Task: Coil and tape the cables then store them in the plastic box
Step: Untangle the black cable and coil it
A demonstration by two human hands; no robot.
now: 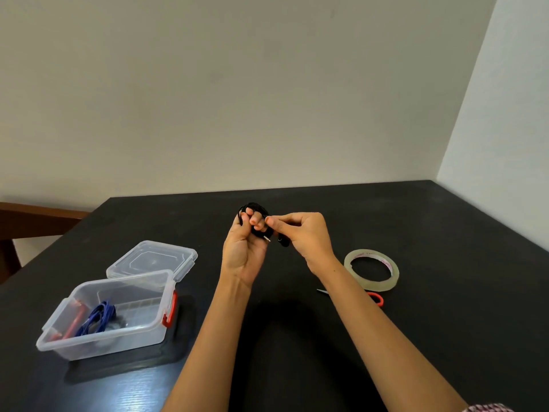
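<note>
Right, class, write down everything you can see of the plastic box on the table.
The plastic box is clear and rectangular, standing upright and open on the black table, to the person's left. A red latch hangs at its right end; another shows through the left wall. Inside lies a coiled blue cable. Its clear lid lies flat just behind, touching or nearly so.

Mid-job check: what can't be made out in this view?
Hidden, head view: most of the black cable coil, under fingers of the left hand.
Hidden, head view: the scissors except a blade tip and red handle, behind the right forearm.
Blurred, head view: a dark item beside the blue cable, through the plastic box wall.
Too small: the tape roll loose end.
</note>
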